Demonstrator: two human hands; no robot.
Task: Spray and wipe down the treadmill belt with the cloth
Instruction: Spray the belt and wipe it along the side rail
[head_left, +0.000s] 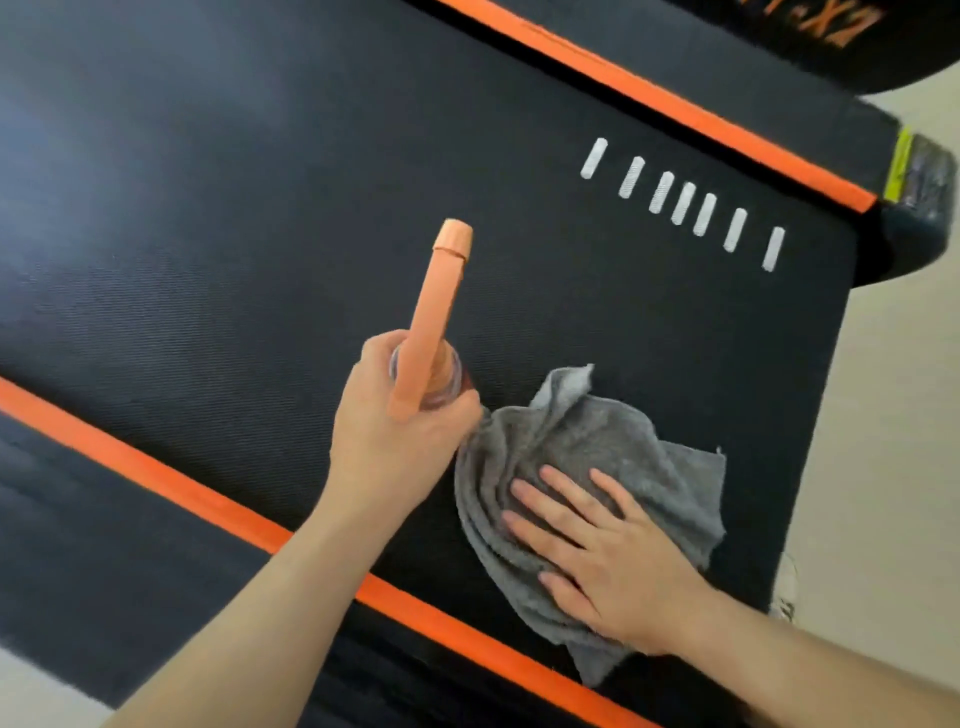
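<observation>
The black treadmill belt (218, 249) runs diagonally across the view, with several white dashes printed near its far right end. A crumpled grey cloth (587, 431) lies on the belt at lower right. My right hand (602, 545) presses flat on the cloth with straight, spread fingers. My left hand (400, 431) grips a spray bottle (436, 312) with a long orange head, held just above the belt to the left of the cloth. The bottle's clear body is mostly hidden by my fingers.
Orange stripes (171, 483) border the belt on both sides, with black side rails (78, 519) beyond them. A black end cap with a yellow-green label (898, 166) sits at the far right. Pale floor (883, 415) lies past the belt's end.
</observation>
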